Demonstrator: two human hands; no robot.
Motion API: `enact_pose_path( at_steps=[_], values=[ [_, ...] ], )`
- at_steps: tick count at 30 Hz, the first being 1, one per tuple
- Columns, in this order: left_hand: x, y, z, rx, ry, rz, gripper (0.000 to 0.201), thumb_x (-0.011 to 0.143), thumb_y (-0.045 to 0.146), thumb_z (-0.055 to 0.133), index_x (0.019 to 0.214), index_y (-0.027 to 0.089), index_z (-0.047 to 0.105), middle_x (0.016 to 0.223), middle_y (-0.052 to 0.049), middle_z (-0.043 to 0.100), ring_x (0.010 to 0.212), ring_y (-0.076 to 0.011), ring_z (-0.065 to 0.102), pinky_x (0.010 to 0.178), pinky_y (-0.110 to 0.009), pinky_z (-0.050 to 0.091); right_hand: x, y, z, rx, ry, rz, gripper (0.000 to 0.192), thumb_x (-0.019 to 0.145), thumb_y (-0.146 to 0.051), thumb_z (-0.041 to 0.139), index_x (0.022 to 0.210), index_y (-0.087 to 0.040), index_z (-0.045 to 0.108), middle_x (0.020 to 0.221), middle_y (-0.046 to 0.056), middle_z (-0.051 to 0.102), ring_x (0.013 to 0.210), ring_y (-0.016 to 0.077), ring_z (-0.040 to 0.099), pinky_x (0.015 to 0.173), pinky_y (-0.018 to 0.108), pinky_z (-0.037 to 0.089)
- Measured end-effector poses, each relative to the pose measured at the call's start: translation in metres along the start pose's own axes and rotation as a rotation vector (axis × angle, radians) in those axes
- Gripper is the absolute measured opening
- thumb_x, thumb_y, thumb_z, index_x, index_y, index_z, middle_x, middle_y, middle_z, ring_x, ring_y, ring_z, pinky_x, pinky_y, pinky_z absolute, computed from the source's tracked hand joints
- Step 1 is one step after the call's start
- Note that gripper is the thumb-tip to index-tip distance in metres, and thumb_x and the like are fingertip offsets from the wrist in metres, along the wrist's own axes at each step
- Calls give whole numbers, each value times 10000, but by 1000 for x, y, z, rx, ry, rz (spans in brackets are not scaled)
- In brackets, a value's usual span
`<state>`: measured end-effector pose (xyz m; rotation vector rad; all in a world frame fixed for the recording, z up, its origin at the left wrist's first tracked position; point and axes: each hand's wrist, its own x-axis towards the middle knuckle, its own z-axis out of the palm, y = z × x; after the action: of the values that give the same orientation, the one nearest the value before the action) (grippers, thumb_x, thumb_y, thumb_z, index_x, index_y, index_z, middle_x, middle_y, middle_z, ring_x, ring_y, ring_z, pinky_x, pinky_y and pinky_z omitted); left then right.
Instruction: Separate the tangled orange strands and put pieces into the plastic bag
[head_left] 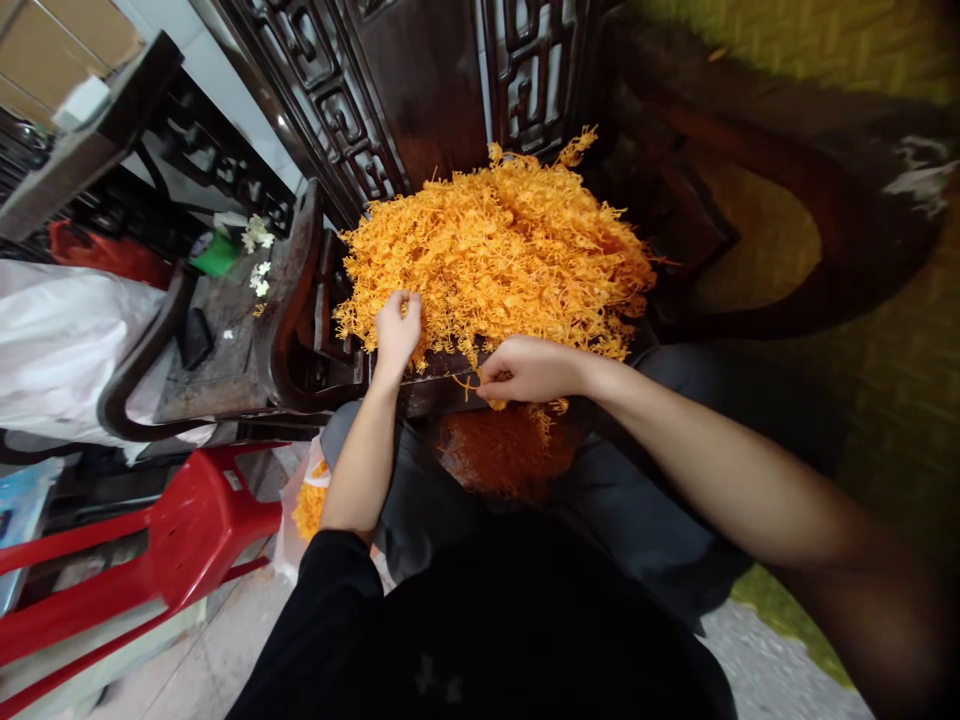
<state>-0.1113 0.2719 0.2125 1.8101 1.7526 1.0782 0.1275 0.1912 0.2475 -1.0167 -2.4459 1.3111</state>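
Dark carved wooden seat (442,390) heaped with orange stringy strands (499,250), mostly unsorted; left hand (396,330) curled closed in heap, right hand (529,370) pinching few strands at near edge.

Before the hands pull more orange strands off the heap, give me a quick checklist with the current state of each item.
1. Left hand on the orange strand heap: ok, its closed fingers rest on the near left edge.
2. Right hand grip: ok, fingers pinch a few strands at the front edge.
3. Heap on the dark wooden seat: ok, though strands hang over the front.
4. Bag by the left knee: ok, some orange strands inside.
5. Red stool clear of the arms: ok.
6. Strands fallen on the floor: cannot tell.
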Motion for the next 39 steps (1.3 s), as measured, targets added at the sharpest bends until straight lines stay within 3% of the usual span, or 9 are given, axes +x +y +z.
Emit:
enact_pose_path(
  at_steps=[5, 10, 13, 17, 19, 23, 27, 32, 39],
  values=[
    [-5, 10, -21, -497, -88, -298, 156, 884, 334, 607, 916, 189, 654, 772, 14, 653, 462, -69, 371, 469, -227, 259, 1, -2, -1, 22, 64, -16, 317, 927, -346, 657, 662, -182, 719, 577, -15, 600, 546, 99, 467, 621, 303, 319],
    [-25, 29, -43, -836, -324, -401, 351, 863, 519, 652, 740, 212, 536, 625, 73, 398, 391, -36, 216, 406, -224, 130, 1, 1, -6, 426, 508, 57, 516, 923, -605, 697, 635, -194, 580, 543, -29, 480, 522, 95, 380, 549, 301, 261],
    [-42, 40, -38, -667, -421, -348, 576, 898, 734, 617, 684, 201, 564, 560, 78, 336, 402, -45, 233, 416, -223, 177, 3, 3, -8, 799, 682, 112, 568, 827, -739, 762, 725, -215, 570, 520, -54, 452, 459, 84, 325, 484, 291, 235],
    [-60, 57, -19, -326, -428, -14, 450, 896, 617, 724, 840, 170, 736, 743, -25, 663, 705, -140, 602, 659, -251, 471, 8, 3, -6, 1026, 687, 75, 584, 729, -723, 862, 803, -209, 594, 558, -56, 485, 448, 75, 342, 456, 273, 243],
    [-64, 63, -11, -274, -411, 97, 359, 929, 531, 713, 904, 175, 747, 886, -47, 737, 849, -170, 646, 796, -277, 504, 9, 1, -3, 1004, 673, 55, 580, 734, -713, 868, 788, -196, 610, 587, -37, 514, 469, 76, 381, 462, 268, 261],
    [-68, 67, -4, -274, -403, 141, 348, 1006, 491, 624, 854, 185, 691, 780, -12, 676, 739, -148, 574, 749, -272, 463, 11, -1, 3, 867, 689, 13, 559, 762, -700, 857, 755, -178, 656, 624, -2, 574, 528, 90, 452, 499, 263, 323],
    [-67, 63, -4, -291, -445, 151, 344, 1013, 512, 623, 915, 187, 679, 876, -30, 709, 822, -160, 616, 799, -275, 463, 11, -3, 6, 747, 684, 8, 538, 764, -687, 857, 759, -178, 682, 645, 9, 616, 567, 107, 501, 528, 264, 370],
    [-69, 64, -4, -312, -496, 251, 411, 1037, 562, 574, 868, 199, 665, 828, -23, 663, 791, -164, 586, 784, -290, 443, 12, -3, 9, 791, 644, 1, 554, 745, -703, 859, 772, -187, 659, 589, -16, 586, 480, 91, 446, 461, 264, 295],
    [-80, 77, 0, -301, -189, 251, 534, 1065, 591, 508, 693, 209, 495, 612, 30, 459, 589, -119, 422, 636, -293, 350, 21, -16, 13, 1045, 842, -60, 603, 633, -716, 922, 739, -195, 637, 521, -54, 465, 457, 70, 348, 452, 269, 205]
  ],
)
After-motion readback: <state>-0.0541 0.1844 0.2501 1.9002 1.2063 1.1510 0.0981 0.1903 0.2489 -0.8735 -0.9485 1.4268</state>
